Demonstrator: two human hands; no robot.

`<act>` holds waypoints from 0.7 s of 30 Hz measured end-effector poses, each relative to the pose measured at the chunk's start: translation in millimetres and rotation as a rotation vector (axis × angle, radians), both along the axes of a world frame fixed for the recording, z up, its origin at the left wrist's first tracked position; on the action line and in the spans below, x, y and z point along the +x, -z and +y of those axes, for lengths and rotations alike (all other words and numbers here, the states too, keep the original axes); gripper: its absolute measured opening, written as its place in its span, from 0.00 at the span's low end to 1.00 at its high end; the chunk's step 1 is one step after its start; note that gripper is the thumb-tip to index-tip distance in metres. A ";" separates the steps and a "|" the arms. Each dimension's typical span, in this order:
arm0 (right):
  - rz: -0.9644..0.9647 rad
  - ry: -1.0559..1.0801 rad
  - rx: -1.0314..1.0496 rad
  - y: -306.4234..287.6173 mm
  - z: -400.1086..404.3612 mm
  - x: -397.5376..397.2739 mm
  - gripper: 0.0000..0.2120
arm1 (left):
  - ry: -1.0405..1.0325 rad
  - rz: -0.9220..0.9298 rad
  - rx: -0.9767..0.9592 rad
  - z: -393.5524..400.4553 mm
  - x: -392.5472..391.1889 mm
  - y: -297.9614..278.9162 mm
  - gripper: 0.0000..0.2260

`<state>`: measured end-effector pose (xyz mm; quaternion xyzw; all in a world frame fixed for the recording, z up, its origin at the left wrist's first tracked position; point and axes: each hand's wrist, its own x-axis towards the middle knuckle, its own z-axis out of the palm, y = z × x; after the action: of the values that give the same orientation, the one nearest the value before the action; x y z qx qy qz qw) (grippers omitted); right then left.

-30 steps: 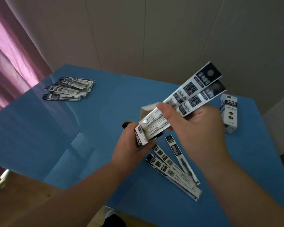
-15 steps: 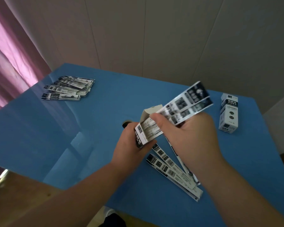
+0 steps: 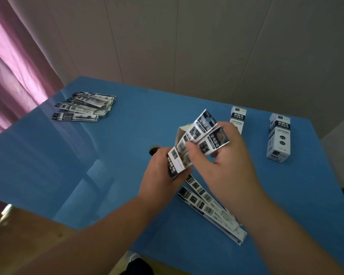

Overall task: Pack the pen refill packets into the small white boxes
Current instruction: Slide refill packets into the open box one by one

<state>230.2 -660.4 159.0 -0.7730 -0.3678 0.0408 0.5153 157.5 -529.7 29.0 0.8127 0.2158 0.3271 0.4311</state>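
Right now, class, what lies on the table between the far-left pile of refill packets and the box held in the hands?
Head view: bare blue table between pile and box, besides a small dark hole.

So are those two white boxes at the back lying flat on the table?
No, both white boxes stand upright on the blue table, beyond the right hand.

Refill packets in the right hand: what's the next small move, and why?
Probably push them further down into the box. The right hand pinches two refill packets whose lower ends sit in the open small white box, which the left hand grips, but their printed tops stick well out past the flap, so it can't close yet.
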 end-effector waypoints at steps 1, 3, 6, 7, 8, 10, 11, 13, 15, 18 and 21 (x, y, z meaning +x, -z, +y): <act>0.009 0.003 0.025 0.6 1.0 -1.3 0.08 | -0.002 -0.001 0.004 0.1 0.3 0.2 0.20; 0.011 0.017 0.052 1.0 2.0 -3.2 0.10 | -0.001 0.004 -0.001 0.5 0.5 0.5 0.19; 0.016 0.017 -0.054 1.9 4.4 -4.9 0.12 | 0.008 0.009 -0.020 0.3 1.5 1.5 0.17; 0.029 0.005 -0.129 2.5 6.1 -4.7 0.14 | 0.013 0.015 -0.022 0.5 2.2 2.5 0.16; 0.048 -0.007 -0.208 2.7 7.8 -4.5 0.15 | 0.017 0.027 -0.024 0.7 2.9 3.7 0.15; 0.076 -0.019 -0.308 1.8 9.2 -2.9 0.14 | 0.024 0.038 -0.038 0.3 2.7 4.3 0.15; 0.055 -0.012 -0.331 1.4 8.1 -1.1 0.12 | 0.021 0.026 -0.036 -0.2 1.9 3.2 0.16; -0.047 0.013 -0.361 0.2 3.0 2.0 0.07 | 0.000 -0.007 -0.021 -1.0 -0.1 -0.9 0.17; -0.108 0.027 -0.365 -0.8 -2.4 3.4 0.09 | -0.012 -0.018 -0.018 -2.2 -1.1 -3.9 0.18; -0.106 0.022 -0.356 -2.7 -2.4 2.9 0.11 | -0.016 0.002 -0.009 -3.0 1.2 -2.6 0.17; -0.086 0.024 -0.322 -2.2 0.5 0.4 0.13 | 0.005 0.014 -0.003 -1.9 4.2 -0.9 0.14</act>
<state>230.5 -659.9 161.1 -0.8508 -0.3692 0.0598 0.3691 161.7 -531.6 29.8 0.8149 0.2173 0.3198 0.4318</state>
